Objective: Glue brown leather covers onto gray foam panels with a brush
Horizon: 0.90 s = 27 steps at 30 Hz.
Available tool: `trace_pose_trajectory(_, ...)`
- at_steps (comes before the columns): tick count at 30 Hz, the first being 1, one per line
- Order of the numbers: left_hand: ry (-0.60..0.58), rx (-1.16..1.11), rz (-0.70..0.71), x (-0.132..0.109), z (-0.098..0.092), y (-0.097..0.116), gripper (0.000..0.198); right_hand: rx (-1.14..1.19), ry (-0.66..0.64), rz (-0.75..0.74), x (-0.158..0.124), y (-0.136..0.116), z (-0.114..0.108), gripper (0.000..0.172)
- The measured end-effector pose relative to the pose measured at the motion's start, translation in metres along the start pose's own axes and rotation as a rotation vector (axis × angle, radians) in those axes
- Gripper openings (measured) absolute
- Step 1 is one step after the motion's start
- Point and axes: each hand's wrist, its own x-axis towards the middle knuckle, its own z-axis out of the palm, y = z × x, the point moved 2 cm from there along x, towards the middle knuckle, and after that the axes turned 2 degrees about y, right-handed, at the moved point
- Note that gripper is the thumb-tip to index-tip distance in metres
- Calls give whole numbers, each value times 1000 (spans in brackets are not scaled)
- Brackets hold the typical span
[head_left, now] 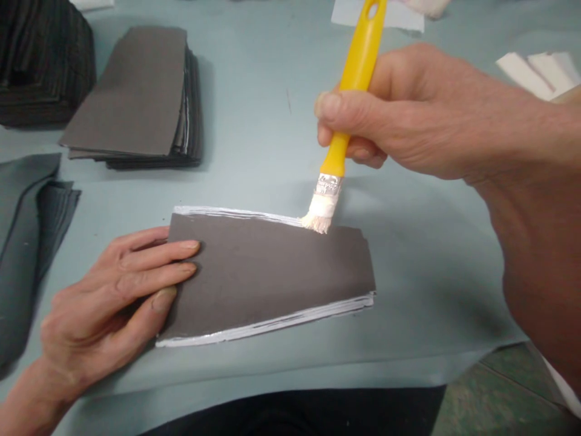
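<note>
A fanned stack of dark grey, tapering sheet pieces lies on the table, and wet white coating covers its staggered near and far edges. My left hand grips the stack's left end, its thumb and fingertips pressing on the top piece while another finger goes out of sight behind the edge. Pinched between the thumb and fingers of my right hand is a yellow-handled paintbrush. The whitened bristles point down and touch the far edge of the stack, right of its middle; beyond them that edge looks grey.
Behind the stack stands a pile of similar grey pieces, with a taller dark pile at the upper left corner. Folded dark material lies at the left. White strips and white paper are on the far side.
</note>
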Motion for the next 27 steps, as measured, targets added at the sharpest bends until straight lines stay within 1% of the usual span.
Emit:
trace_pose_trajectory(4, 16, 5, -42, -3, -2, -2, 79, 14, 23, 11, -7, 5, -6, 44)
trace_pose_trajectory(12, 8, 11, -29, -2, -1, -2, 81, 16, 31, 15, -21, 14, -15, 46)
trace_pose_trajectory(19, 19, 40, -9, 0, 0, 1, 84, -22, 65, 54, -31, 20, -23, 52)
trace_pose_trajectory(23, 17, 40, 8, 0, 1, -2, 84, -13, 83, 86, -36, 22, -24, 55)
trace_pose_trajectory(27, 35, 60, -8, -3, 0, -5, 81, -17, 97, 136, -43, 25, -28, 54)
